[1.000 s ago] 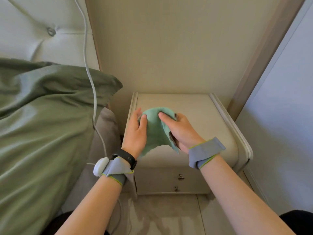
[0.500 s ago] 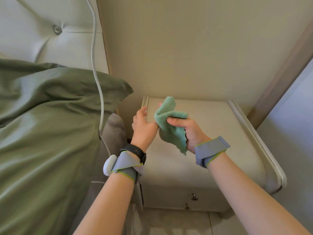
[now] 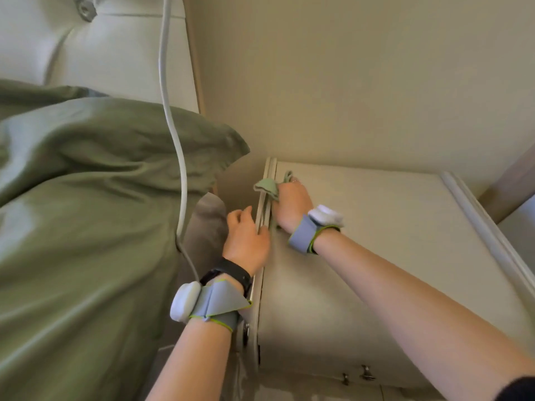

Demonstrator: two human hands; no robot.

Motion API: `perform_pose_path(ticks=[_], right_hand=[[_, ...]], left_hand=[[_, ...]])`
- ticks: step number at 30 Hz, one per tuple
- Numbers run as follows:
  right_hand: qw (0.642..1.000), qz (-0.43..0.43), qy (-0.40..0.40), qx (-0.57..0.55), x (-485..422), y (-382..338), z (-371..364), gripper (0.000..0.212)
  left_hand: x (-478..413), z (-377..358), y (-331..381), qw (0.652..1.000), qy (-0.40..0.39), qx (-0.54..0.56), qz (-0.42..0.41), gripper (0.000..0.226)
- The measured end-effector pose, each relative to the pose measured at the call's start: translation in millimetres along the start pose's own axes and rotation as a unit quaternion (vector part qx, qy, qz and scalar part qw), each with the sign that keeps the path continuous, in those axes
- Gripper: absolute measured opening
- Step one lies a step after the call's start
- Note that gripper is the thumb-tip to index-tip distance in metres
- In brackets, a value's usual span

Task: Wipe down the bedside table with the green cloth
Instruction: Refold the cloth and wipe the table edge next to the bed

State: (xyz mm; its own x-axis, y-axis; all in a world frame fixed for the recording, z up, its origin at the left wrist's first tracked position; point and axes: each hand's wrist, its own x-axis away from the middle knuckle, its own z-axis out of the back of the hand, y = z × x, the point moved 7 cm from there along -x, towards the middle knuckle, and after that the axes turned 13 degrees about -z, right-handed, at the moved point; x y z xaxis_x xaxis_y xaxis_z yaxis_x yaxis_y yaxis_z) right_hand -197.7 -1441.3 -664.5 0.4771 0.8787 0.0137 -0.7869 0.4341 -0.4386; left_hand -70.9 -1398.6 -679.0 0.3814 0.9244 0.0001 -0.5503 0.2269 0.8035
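Clenched around the bunched green cloth (image 3: 267, 189), the right hand (image 3: 292, 206) presses it onto the raised left rim of the cream bedside table (image 3: 376, 227), near the table's back corner; only a small wad of fabric and one thin tail show past the knuckles. Half a second ago that same hand held the cloth up in the air above the tabletop, hanging loose, so it has come down and across to the rim, and the cloth has been gathered tighter. The view has also swung leftward and closer, so the table now fills the lower right.

Going by size: the olive-green bedding (image 3: 86, 212) covers the left half of the view, much as before. Behind it stands the pale tufted headboard (image 3: 101, 47), with a white cable (image 3: 173, 125) trailing down over the bedding toward the left wrist. The table sits just beside the bed, its moulded rim running from the back wall toward the camera, with small metal drawer pulls (image 3: 366, 374) on its front.

The left hand (image 3: 246, 241) holds nothing; its fingers curl loosely against the outer side of the same rim, just nearer the camera than the right hand. Earlier it was raised beside the cloth. Both wrists wear grey-blue straps (image 3: 302, 237) with white sensor pods, and the left also carries a black watch band (image 3: 228, 272).
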Motion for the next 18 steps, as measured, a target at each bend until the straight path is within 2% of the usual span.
perform_pose_path(ticks=[4, 7, 12, 15, 18], right_hand=[[0.999, -0.034, 0.007, 0.022, -42, -6, 14, 0.032], [0.996, -0.079, -0.035, 0.014, -67, -9, 22, 0.037], [0.995, -0.051, -0.041, 0.081, -68, -12, 13, 0.04], [0.992, -0.016, -0.009, 0.126, -64, -15, 2, 0.028], [0.992, -0.05, -0.02, 0.112, -74, -13, 9, 0.03]], left_hand=[[0, -14, -12, 0.998, -0.05, -0.019, -0.014, 0.044], [-2, -17, -18, 0.997, -0.062, -0.03, -0.017, 0.047], [-3, -17, -23, 0.997, -0.068, -0.029, -0.011, 0.048], [-4, -19, -23, 0.997, -0.066, -0.028, -0.012, 0.048], [-3, -21, -24, 0.998, -0.065, -0.021, -0.013, 0.048]])
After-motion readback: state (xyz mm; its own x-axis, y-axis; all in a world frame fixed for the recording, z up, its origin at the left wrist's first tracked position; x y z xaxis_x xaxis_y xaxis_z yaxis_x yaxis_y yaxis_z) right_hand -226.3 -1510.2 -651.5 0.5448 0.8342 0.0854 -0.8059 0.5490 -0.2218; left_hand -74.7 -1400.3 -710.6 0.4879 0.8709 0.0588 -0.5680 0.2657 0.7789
